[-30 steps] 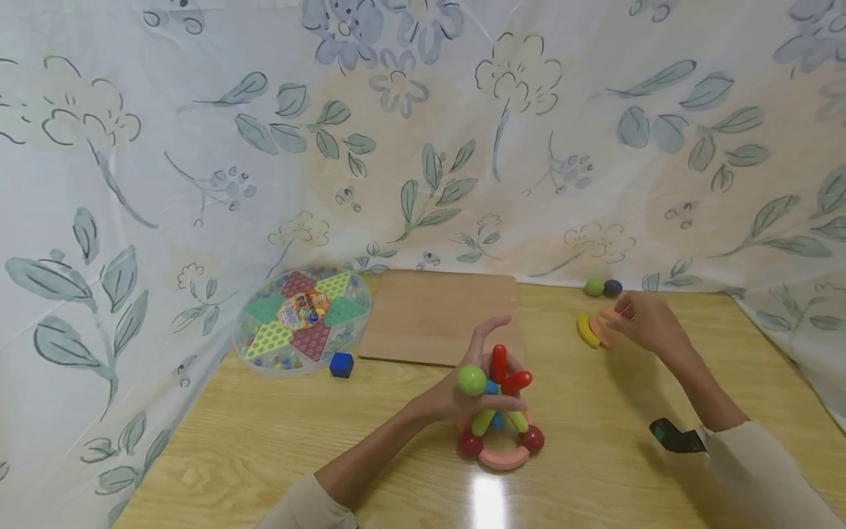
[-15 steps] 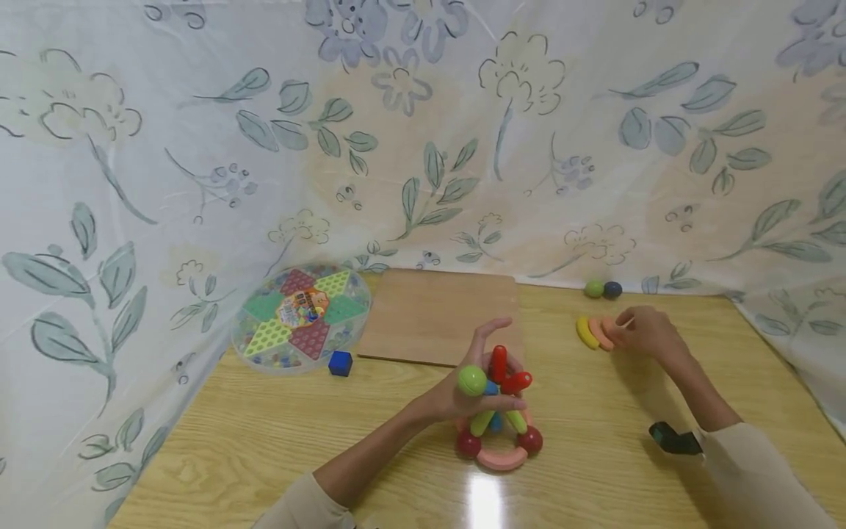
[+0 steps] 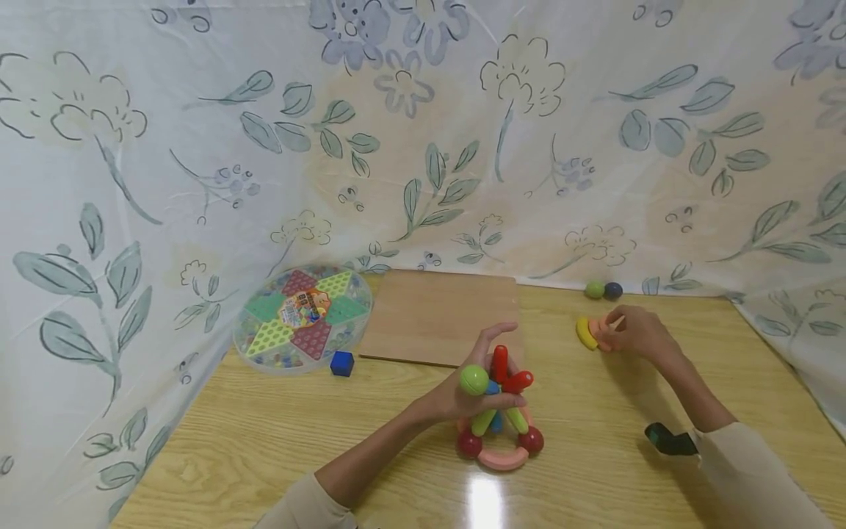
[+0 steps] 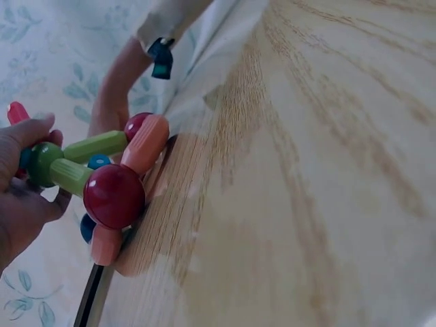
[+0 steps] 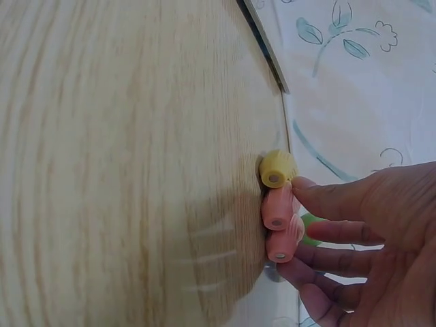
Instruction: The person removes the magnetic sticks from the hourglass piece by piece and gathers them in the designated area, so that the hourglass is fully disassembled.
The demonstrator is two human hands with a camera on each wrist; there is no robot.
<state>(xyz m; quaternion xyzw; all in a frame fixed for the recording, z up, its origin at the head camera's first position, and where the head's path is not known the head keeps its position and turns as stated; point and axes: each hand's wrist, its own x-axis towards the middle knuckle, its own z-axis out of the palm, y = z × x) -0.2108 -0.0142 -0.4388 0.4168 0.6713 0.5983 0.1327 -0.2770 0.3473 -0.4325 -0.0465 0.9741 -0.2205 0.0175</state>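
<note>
On the table [image 3: 277, 441], right hand [image 3: 644, 334] in pinch on pink arcs [image 5: 278, 208], lengthwise front-to-back, left hand [image 3: 456, 393] around ball-and-stick model [image 4: 114, 196].

Left hand [image 3: 465, 393] grips ball-and-rod build [image 3: 518, 421] on table [image 3: 264, 441], 1 red rod [image 3: 500, 364] upright, 1 tilted. Right hand [image 3: 640, 334] pinches at 2 pink arcs [image 3: 604, 341]; yellow arc [image 3: 584, 334] just beside. Green ball [image 3: 594, 289] and dark blue ball [image 3: 613, 291] sit behind. Wooden board [image 3: 439, 316] past the build; blue cube [image 3: 341, 364] beside round game case [image 3: 311, 342], left.
</note>
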